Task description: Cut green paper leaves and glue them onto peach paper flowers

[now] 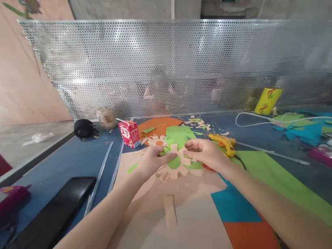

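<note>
A paper flower (175, 163) with a green centre and peach strip petals lies in front of me, above a large peach sheet (143, 229). My left hand (154, 160) pinches its left side between thumb and fingers. On the opposite side, the thumb and fingertips of my right hand (204, 152) close on a petal. The fingers hide part of the petals. A loose peach strip (170, 211) rests on the sheet nearer to me. Behind the flower are cut green paper (179, 133) and a smaller peach flower with an orange centre (156, 141).
A yellow glue gun (225, 143) lies just beyond my right hand. Clear glue sticks (101, 176) and a black tablet-like slab (50, 221) are at left. A red drink carton (129, 133) stands behind. Perforated metal (132, 55) screens the far edge; a person sits beyond.
</note>
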